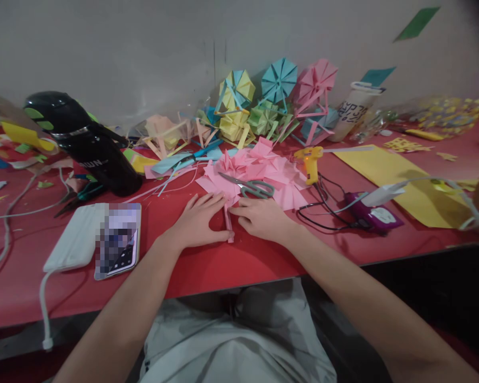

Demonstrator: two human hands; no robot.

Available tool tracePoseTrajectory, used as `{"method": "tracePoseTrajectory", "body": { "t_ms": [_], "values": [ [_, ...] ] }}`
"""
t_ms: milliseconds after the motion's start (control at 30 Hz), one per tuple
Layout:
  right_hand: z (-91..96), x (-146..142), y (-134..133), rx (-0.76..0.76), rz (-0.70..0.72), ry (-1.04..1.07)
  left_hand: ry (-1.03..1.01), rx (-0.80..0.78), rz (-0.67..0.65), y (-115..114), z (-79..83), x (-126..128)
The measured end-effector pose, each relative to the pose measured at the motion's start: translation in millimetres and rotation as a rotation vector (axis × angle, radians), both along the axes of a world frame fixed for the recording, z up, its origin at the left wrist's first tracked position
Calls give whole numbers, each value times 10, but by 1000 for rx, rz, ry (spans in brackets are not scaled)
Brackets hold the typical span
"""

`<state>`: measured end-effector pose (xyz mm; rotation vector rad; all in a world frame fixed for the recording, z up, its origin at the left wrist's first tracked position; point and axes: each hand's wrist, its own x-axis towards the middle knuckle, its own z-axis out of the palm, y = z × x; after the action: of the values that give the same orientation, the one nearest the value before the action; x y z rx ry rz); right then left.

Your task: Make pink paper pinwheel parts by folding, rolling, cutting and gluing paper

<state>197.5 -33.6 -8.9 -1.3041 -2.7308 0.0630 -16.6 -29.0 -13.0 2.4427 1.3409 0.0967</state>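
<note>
A narrow folded pink paper strip [229,226] lies on the red tabletop between my two hands. My left hand [199,221] rests flat with its fingers stretched forward, and its thumb touches the strip's near end. From the other side, my right hand [263,217] reaches the strip with an outstretched index finger; its thumb stands apart and the other fingers are curled. Just beyond my hands, grey-green-handled scissors [257,189] lie on a heap of folded pink paper [259,165]. The strip's far end meets the pink paper, and I cannot tell whether they are joined.
A yellow glue gun [311,164] stands behind a purple power adapter [373,215] and cables. Yellow paper [403,186] lies right. Paper Ferris-wheel shapes [279,80] line the wall beside a cup [353,110]. Leftward are a black bottle [90,151], a phone [123,239] and a power bank [75,236].
</note>
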Motion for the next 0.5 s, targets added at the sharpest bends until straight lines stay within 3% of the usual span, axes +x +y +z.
{"method": "tracePoseTrajectory", "body": {
  "t_ms": [500],
  "values": [
    [9, 0, -9, -32, -31, 21, 16, -19, -17, 11, 9, 4]
  ]
}}
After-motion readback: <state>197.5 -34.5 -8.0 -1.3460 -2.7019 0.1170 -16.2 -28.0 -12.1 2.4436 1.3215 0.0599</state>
